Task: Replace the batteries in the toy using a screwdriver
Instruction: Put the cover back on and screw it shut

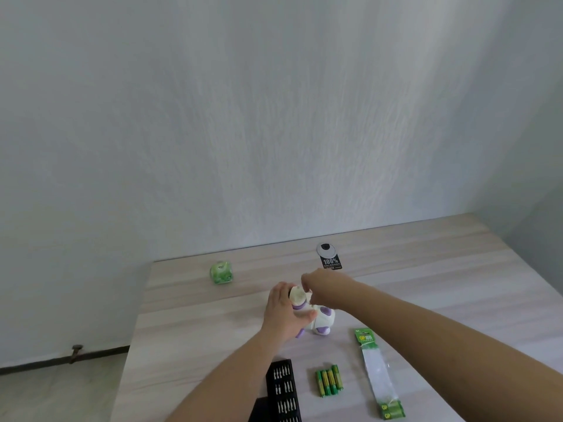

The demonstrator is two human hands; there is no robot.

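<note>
Currently the toy point(316, 318), a white figure with purple patches, sits on the table point(189, 330) about mid-surface, well in from the far edge and roughly centred between the left and right edges. Left hand point(285, 315) wraps it from the left: fingers curl over the far side of the toy's upper part, thumb point(306, 315) presses across the near side, so the body is clamped between thumb and fingers. A pale rounded part of the toy point(297, 294) sticks up above that grip. Right hand point(324, 289) hangs over the toy from the right, fingers bunched and pointing down at that rounded top, touching or just above it; cannot tell if it pinches anything. No screwdriver visible in either hand.

Four loose green-and-yellow batteries point(329, 380) lie side by side near the table's front edge, right of a black bit case point(284, 391) with rows of screwdriver bits, which reaches the front edge. A long opened battery pack point(379, 373) lies further right, running toward the front edge, with green cells at its near end. Toward the far edge: a green cube-like object point(220, 272) on the left side, and a black tag point(330, 256) printed "100%" almost at the wall. Both arms are bare.
</note>
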